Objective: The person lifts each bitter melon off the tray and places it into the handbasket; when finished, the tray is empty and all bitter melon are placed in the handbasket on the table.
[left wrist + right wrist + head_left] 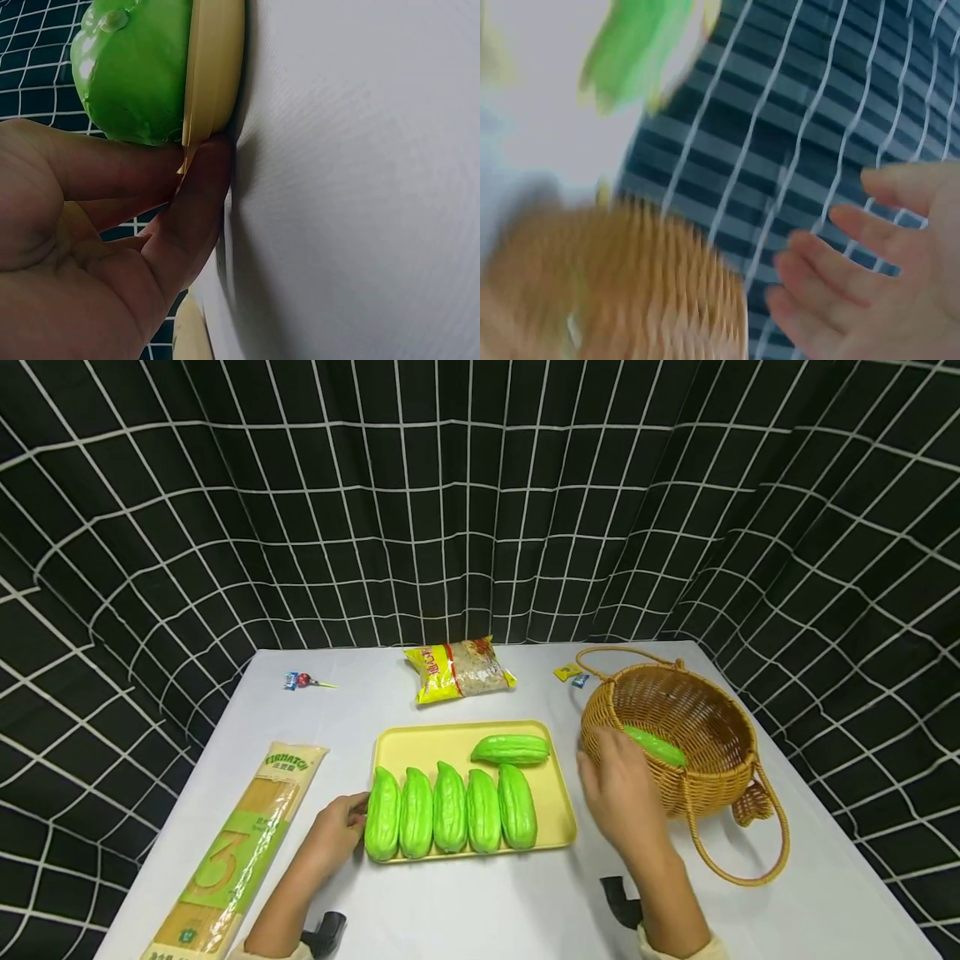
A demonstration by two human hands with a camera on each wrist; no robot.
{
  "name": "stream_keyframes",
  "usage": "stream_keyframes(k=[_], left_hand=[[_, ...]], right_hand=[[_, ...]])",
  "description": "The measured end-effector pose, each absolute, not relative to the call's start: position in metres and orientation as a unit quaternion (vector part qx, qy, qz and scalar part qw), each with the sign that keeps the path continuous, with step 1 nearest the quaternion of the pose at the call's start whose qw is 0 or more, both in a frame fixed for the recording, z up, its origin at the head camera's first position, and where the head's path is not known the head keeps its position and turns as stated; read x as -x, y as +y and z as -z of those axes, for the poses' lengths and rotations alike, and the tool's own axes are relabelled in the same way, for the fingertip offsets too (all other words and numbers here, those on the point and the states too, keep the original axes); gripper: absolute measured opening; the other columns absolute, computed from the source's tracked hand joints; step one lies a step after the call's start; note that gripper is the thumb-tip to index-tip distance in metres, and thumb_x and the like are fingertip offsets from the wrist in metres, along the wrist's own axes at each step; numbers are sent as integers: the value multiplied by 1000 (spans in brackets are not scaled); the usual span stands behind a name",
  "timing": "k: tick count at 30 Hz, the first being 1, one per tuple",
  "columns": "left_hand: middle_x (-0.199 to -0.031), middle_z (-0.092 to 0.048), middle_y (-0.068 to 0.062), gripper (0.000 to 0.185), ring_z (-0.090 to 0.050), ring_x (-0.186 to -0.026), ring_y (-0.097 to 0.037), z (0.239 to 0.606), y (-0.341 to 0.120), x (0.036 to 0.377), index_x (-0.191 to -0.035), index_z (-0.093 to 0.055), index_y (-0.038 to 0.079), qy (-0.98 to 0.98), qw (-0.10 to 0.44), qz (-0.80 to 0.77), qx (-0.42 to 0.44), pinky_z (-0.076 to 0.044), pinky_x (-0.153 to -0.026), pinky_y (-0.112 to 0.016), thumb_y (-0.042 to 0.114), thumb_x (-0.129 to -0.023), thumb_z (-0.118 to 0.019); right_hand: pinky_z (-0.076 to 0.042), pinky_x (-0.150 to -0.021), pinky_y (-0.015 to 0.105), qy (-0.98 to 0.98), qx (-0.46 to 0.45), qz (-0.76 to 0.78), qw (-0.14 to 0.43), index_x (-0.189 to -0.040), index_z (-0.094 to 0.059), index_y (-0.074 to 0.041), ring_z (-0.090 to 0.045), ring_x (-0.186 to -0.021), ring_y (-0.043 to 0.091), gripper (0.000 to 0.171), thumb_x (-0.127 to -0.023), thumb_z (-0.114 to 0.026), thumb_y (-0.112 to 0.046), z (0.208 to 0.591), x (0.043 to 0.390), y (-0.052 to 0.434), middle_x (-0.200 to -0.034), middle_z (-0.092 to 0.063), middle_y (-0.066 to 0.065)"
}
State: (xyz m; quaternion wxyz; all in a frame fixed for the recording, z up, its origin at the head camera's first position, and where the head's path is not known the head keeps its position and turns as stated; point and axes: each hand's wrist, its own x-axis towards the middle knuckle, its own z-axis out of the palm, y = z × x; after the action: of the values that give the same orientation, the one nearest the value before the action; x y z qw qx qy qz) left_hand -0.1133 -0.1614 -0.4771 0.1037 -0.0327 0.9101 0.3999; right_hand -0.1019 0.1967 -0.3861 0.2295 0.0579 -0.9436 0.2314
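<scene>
My left hand (337, 827) pinches the left edge of a pale yellow tray (557, 810) between thumb and fingers, as the left wrist view shows. Several ridged green gourds (450, 810) stand side by side along the tray's near part, and one more gourd (512, 749) lies crosswise at its back right. My right hand (622, 785) is at the near left side of a wicker basket (708, 795). Its fingers (855, 262) are spread loosely and hold nothing in the right wrist view. Inside the basket, a green gourd (656, 747) shows just beyond the near rim.
A long spaghetti packet (232, 852) lies at left. Farther back are a lollipop (303, 680), a yellow-and-clear food bag (465, 671) and two small wrapped candies (567, 672). A basket handle (780, 831) droops toward the near right. Black gridded cloth (465, 510) surrounds the table.
</scene>
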Motion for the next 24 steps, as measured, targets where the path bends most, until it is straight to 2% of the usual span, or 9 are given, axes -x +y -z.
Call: stream_keyframes(k=[5,9,17,21,24], left_hand=[[-126,-59,-27,44,-59,-113,-41,477,-161,113,-136,-48,-10,909,104,-402,37,-52,-90,-47,-6,-93,-53],[-127,-58,-27,45,-59,-113,-42,477,-161,112,-136,-47,-10,907,105,-406,42,-52,-91,-48,-6,-92,-54],[-129,-57,-27,46,-59,-113,-40,476,-159,111,-137,-46,-10,905,107,-409,47,-52,-91,-48,-7,-91,-54],[-128,-57,-28,46,-59,-112,-40,475,-159,111,-136,-47,-10,907,106,-406,45,-52,-90,-47,-7,-91,-54],[-128,-57,-27,46,-59,-112,-41,474,-158,110,-136,-47,-10,907,106,-404,46,-52,-90,-48,-7,-91,-53]], right_hand=[[-49,-94,58,-965,-68,-236,94,-136,-51,-4,-54,-120,41,50,-94,-63,-28,418,95,157,-133,-55,22],[-51,-88,59,-970,-70,-234,19,-140,-48,-8,-56,-119,43,53,-97,-58,-36,438,92,141,-139,-50,22],[-54,-84,53,-967,-69,-246,12,-139,-48,-9,-62,-108,40,50,-94,-63,-24,451,87,138,-138,-48,22],[-54,-81,53,-963,-61,-264,-6,-142,-43,-11,-63,-103,41,53,-95,-62,-24,453,86,139,-140,-45,23],[-54,-83,52,-959,-54,-279,-11,-143,-42,-12,-62,-106,40,53,-95,-61,-24,456,86,139,-140,-45,23]])
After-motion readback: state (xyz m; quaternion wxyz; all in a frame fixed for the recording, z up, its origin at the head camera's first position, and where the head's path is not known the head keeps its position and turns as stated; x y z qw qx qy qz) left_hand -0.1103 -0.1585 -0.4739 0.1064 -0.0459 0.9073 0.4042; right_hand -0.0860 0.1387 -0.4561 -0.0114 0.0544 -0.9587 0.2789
